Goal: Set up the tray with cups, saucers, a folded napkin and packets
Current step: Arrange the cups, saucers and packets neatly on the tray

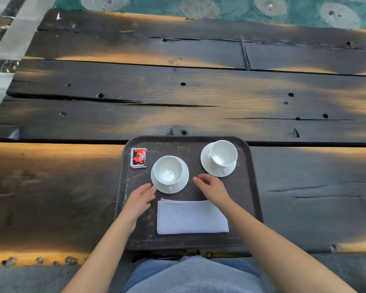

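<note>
the fingers (149, 188) of the left hand (138, 200) lie straight and relaxed, holding nothing. their tips are at the left rim of the left saucer (183, 181); whether they touch it or stop just short cannot be told. the right hand (211, 190) hovers over the bare strip of tray between the two saucers, its fingers loosely curled around nothing, apart from both rims.

the left cup (168, 170) sits upright on the left saucer near the tray's middle, handle toward the near edge. the right cup (223, 153) stands on the right saucer (206, 163) by the tray's far right corner, handle also toward the near edge. this saucer is near the right rim. the folded white napkin (191, 217) lies flat along the tray's near edge, just beside the left saucer's near rim. bare tray floor shows on its left and right. the red packets (138, 157) lie stacked in the far left corner, close to the left rim and apart from the left saucer.

the dark tray (256, 187) rests at the near edge of the plank surface (178, 102). wide boards run beyond its far edge and on both sides.
</note>
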